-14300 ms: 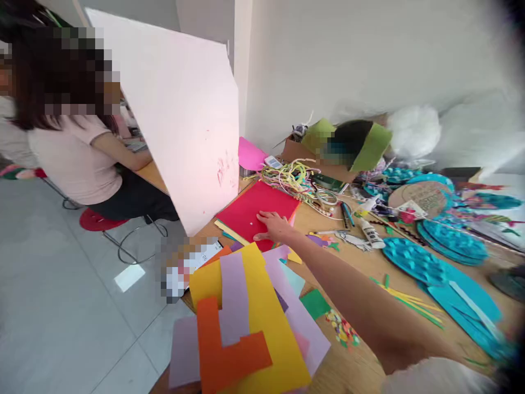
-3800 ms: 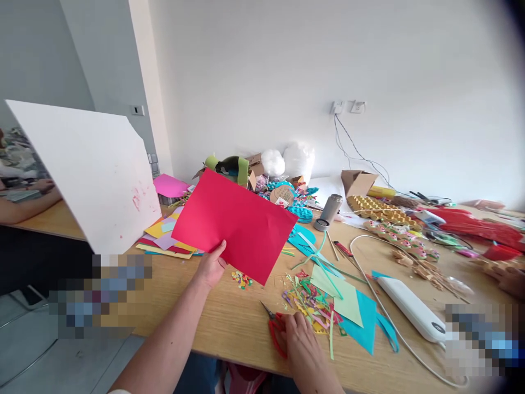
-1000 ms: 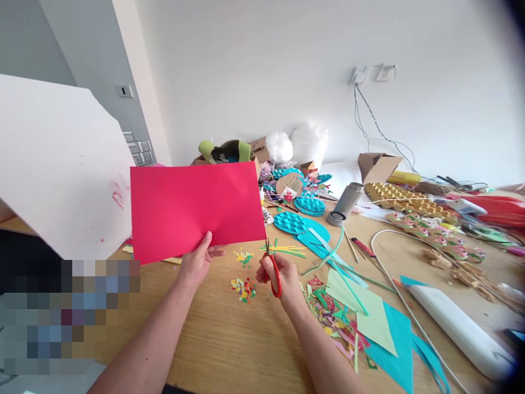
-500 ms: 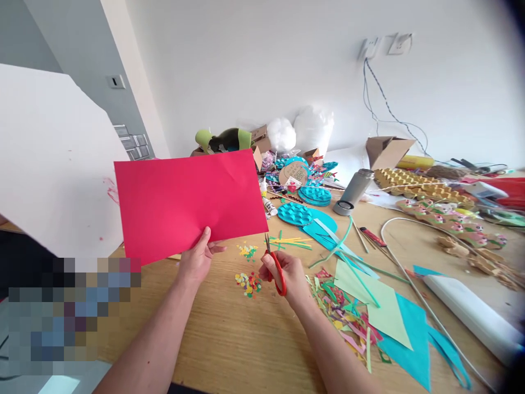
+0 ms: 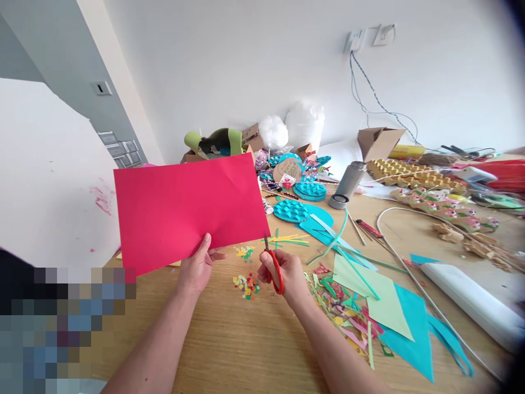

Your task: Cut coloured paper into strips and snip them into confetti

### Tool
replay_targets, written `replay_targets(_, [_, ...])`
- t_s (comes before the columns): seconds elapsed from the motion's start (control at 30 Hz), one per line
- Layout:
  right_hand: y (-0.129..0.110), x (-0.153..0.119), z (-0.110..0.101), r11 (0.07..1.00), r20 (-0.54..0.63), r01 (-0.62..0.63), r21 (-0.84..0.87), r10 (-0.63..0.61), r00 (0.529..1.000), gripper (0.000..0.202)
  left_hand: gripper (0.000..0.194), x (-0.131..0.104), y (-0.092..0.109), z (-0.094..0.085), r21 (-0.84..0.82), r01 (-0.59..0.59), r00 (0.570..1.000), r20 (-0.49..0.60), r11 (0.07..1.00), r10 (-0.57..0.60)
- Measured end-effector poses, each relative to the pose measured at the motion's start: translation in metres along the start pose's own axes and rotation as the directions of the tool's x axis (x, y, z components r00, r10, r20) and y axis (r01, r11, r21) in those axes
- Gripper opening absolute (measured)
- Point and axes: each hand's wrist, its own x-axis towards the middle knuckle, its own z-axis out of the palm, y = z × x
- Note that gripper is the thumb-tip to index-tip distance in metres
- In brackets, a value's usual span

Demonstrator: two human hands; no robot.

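Observation:
A sheet of red paper (image 5: 188,208) is held up above the table, pinched at its lower edge by my left hand (image 5: 199,265), thumb in front and fingers behind. My right hand (image 5: 285,273) grips scissors with red handles (image 5: 278,273), blades pointing up. The blade tips meet the sheet's lower right corner; whether they have cut into it I cannot tell. Below and between my hands lie small piles of round, colourful paper dots (image 5: 246,284) and yellow-green bits (image 5: 245,251). Thin yellow and green paper strips (image 5: 289,239) lie behind the scissors.
Right of my right hand are colourful paper scraps (image 5: 342,312), a pale green sheet (image 5: 373,295) and blue paper (image 5: 410,334). A grey flask (image 5: 350,183), blue egg-tray discs (image 5: 291,210) and a white cable (image 5: 383,219) stand or lie farther back. A white board (image 5: 45,169) leans at left.
The scissors' tips have come up to the red sheet's lower right corner, where a small gap showed before. The whole view has shifted slightly.

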Motion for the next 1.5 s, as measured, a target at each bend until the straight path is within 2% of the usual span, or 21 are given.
replay_targets(0.27, [0.0038, 0.0018, -0.0011, 1.0, -0.008, 0.015, 0.027, -0.015, 1.0, 0.041, 0.036, -0.0012, 0.0005, 0.0001, 0.02, -0.005, 1.0, -0.005, 1.0, 0.005])
replay_targets(0.5, [0.0043, 0.0016, -0.0023, 1.0, -0.004, 0.03, 0.007, -0.03, 1.0, 0.042, 0.045, -0.0015, 0.0013, 0.0013, 0.008, -0.028, 1.0, 0.009, 1.0, 0.028])
replay_targets(0.93, [0.0048, 0.0023, -0.003, 0.998, -0.013, 0.032, -0.05, -0.032, 0.999, 0.044, 0.047, -0.002, 0.0025, 0.002, 0.006, -0.014, 1.0, 0.012, 1.0, 0.014])
replay_targets(1.5, [0.0025, 0.002, -0.0022, 1.0, -0.044, 0.003, -0.03, -0.004, 0.999, 0.043, 0.044, -0.002, 0.0026, 0.0015, 0.014, -0.015, 0.999, 0.043, 1.0, 0.014])
